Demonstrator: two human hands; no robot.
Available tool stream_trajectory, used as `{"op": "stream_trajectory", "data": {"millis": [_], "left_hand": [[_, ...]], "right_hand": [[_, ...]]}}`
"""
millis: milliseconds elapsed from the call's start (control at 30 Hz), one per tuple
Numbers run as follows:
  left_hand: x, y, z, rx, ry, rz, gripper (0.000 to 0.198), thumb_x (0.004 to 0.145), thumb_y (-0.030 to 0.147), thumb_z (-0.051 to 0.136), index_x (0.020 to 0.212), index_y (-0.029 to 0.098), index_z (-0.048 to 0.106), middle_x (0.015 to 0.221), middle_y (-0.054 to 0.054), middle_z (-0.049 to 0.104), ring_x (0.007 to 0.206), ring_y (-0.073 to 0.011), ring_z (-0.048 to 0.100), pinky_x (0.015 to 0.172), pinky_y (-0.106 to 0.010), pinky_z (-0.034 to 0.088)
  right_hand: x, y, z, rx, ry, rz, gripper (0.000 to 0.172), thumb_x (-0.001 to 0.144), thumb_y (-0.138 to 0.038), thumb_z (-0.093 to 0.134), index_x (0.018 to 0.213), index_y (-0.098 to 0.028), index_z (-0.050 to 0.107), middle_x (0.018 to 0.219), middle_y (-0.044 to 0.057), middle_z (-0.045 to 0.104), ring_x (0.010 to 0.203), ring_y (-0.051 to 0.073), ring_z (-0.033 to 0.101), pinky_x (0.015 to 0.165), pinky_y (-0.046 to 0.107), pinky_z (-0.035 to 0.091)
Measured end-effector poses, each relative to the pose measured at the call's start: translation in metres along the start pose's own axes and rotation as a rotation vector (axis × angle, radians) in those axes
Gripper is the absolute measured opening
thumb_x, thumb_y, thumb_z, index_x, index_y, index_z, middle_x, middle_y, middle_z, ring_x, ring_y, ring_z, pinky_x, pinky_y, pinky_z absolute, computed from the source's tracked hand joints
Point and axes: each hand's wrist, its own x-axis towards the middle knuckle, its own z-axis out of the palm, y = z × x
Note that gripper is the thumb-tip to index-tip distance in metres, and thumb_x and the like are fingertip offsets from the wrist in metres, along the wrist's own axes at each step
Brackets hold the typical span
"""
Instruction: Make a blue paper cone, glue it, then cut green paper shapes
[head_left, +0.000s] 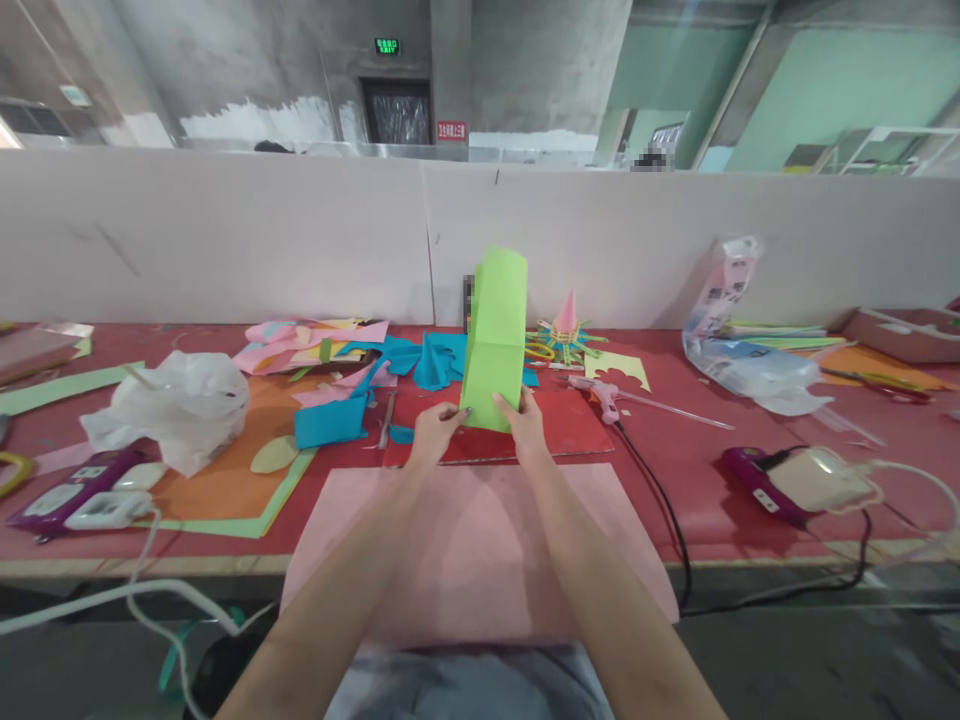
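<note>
A long strip of bright green paper (496,330), creased across its middle, is held upright between my two hands. My left hand (441,428) pinches its lower left corner. At the lower right edge, my right hand (523,412) grips it with thumb and fingers. Below and behind the hands lies a red sheet (574,425), and nearer me a large pink sheet (480,560) reaches over the table's front edge. Behind the green paper, blue paper pieces (431,365) are partly hidden.
To the right lie a pink glue gun (606,398) with a black cord and a pink paper cone (568,312) on a fringed base. Purple power strips (761,485) sit at both sides. A crumpled white plastic bag (187,400) rests on the left. A white partition (300,240) stands behind.
</note>
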Motion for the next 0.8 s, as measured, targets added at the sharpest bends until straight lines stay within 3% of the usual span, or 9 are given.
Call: {"op": "stream_trajectory", "data": {"millis": [167, 400, 600, 800], "left_hand": [[-0.005, 0.01, 0.001, -0.008, -0.029, -0.038, 0.032, 0.063, 0.047, 0.063, 0.064, 0.015, 0.062, 0.061, -0.001, 0.061, 0.056, -0.0143, 0.059, 0.055, -0.023, 0.048], [-0.005, 0.019, 0.003, -0.199, -0.207, -0.227, 0.035, 0.059, 0.049, 0.067, 0.061, 0.015, 0.059, 0.056, 0.0, 0.06, 0.055, -0.0179, 0.062, 0.06, -0.031, 0.052], [0.0, 0.006, -0.002, -0.248, -0.206, -0.203, 0.037, 0.054, 0.045, 0.072, 0.071, 0.014, 0.062, 0.064, -0.001, 0.064, 0.059, -0.0165, 0.063, 0.059, -0.03, 0.054], [-0.003, 0.007, 0.003, -0.282, -0.221, -0.154, 0.04, 0.056, 0.035, 0.073, 0.083, 0.014, 0.055, 0.071, -0.003, 0.063, 0.059, -0.0159, 0.063, 0.058, -0.031, 0.054]], "right_hand": [[0.003, 0.005, -0.002, -0.086, 0.04, -0.025, 0.055, 0.055, -0.034, 0.072, 0.106, -0.022, 0.056, 0.102, 0.002, 0.065, 0.09, 0.017, 0.061, 0.079, 0.031, 0.05], [0.006, 0.002, -0.009, -0.092, 0.07, -0.01, 0.056, 0.054, -0.032, 0.074, 0.106, -0.022, 0.057, 0.1, 0.003, 0.066, 0.088, 0.017, 0.061, 0.078, 0.031, 0.049], [0.008, 0.001, -0.013, -0.121, 0.046, -0.01, 0.059, 0.055, -0.035, 0.073, 0.11, -0.023, 0.056, 0.103, 0.003, 0.065, 0.091, 0.018, 0.06, 0.079, 0.032, 0.049], [0.01, 0.005, -0.014, -0.109, 0.14, -0.029, 0.049, 0.054, -0.035, 0.073, 0.099, -0.021, 0.061, 0.096, 0.003, 0.067, 0.086, 0.018, 0.061, 0.078, 0.032, 0.049]]}}
